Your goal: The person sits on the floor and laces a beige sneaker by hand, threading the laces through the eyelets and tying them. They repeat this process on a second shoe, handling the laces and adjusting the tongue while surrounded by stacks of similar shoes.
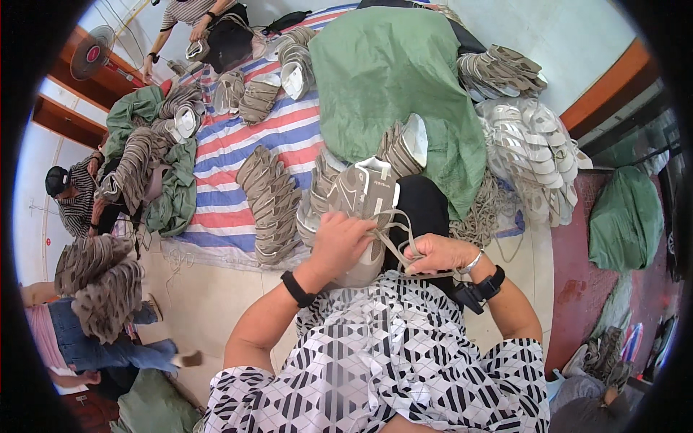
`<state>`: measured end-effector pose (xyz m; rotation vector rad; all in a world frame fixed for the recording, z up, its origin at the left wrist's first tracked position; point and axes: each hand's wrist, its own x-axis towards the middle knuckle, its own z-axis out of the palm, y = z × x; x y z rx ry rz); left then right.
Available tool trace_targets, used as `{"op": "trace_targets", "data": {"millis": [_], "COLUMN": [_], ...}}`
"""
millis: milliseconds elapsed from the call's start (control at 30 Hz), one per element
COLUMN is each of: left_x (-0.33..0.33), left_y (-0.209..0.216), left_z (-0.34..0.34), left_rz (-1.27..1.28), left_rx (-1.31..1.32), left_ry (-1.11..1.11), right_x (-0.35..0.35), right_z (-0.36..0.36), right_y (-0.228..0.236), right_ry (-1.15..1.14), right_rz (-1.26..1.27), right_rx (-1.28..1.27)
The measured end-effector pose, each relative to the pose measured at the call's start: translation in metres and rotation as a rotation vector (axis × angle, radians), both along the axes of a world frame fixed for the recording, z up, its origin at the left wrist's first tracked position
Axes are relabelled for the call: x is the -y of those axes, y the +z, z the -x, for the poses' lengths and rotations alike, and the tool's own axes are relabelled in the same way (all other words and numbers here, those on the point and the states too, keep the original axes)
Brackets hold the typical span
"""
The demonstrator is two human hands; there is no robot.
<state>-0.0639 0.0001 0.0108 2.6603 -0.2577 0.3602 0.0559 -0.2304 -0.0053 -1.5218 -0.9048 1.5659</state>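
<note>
- We see a taupe shoe upper with a white lining point(361, 189) at the centre of the frame, held just above our lap, its collar toward the top and its toe end toward the bottom.
- Its side panel bears an angular white outline; small pale lettering sits near the collar, and a pale strip runs beside the opening.
- Its surface looks matt, with panels in slightly differing greyish browns; our left hand hides part of the middle.
- A long, thin beige lace point(404, 221) loops loosely out from the upper, toward the right of the frame.
- Our left hand point(342, 241) lies over the upper with its fingers bent in; we cannot tell whether they pinch the lace or the upper's edge.
- Our right hand point(444, 255), just right of centre, has thumb and fingers clamped on the lace.
- Left of centre, a leaning stack of nested taupe uppers point(268, 206) rests on a red, white and blue striped sheet point(225, 172).
- Behind, at upper centre, lies a large green cloth cover point(393, 72).
</note>
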Motion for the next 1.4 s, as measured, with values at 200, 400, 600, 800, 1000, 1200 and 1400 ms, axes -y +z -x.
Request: {"op": "trace_targets", "data": {"millis": [200,400,600,800,1000,1200,1400], "left_x": [0.001,0.004,0.003,-0.005,-0.005,-0.005,-0.005], "left_y": [0.001,-0.006,-0.007,-0.013,-0.013,0.003,0.008], "left_z": [0.014,0.018,0.022,0.022,0.021,0.013,-0.017], "left_rz": [0.084,0.222,0.201,0.211,0.19,-0.03,-0.302], "left_rx": [0.015,-0.02,-0.022,-0.041,-0.082,0.085,-0.115], "left_ry": [0.174,0.237,0.225,0.196,0.171,0.027,-0.013], "right_x": [0.021,-0.016,-0.078,-0.083,-0.069,-0.039,-0.027], "right_z": [-0.041,-0.097,-0.157,-0.147,-0.158,-0.118,-0.103], "right_y": [0.027,0.032,0.108,0.137,0.211,0.223,0.217], "right_ry": [-0.225,-0.787,-1.321,-0.877,-0.712,-0.552,-0.582], "right_rz": [0.051,-0.106,-0.76,-0.235,-0.671,-0.425,-0.416], "right_rx": [0.172,-0.507,-0.528,-0.207,-0.389,0.46,0.441]}}
